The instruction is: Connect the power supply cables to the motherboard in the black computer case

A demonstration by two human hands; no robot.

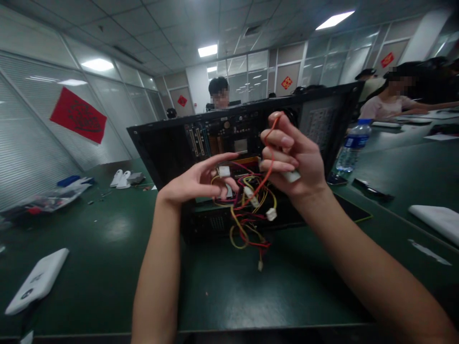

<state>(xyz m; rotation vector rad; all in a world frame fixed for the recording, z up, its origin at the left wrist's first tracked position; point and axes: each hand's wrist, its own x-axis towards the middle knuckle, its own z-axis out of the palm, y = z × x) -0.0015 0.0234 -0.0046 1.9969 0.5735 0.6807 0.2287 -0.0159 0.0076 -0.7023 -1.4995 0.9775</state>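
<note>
Head view: the right hand (303,157) pinches an orange wire (271,154), with a white plug (293,176) showing below its curled fingers; the left hand (191,182) curves among coloured wires (234,233), though whether it grips any I cannot tell; these hang before the computer case (152,155) on the green table (114,267); 1 bottle (353,143) stands right of the case.

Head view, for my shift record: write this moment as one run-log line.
right hand: pinching orange cable; left hand: at coloured wires, hold unclear; computer case: open, inside showing; water bottle: right of computer case
</note>
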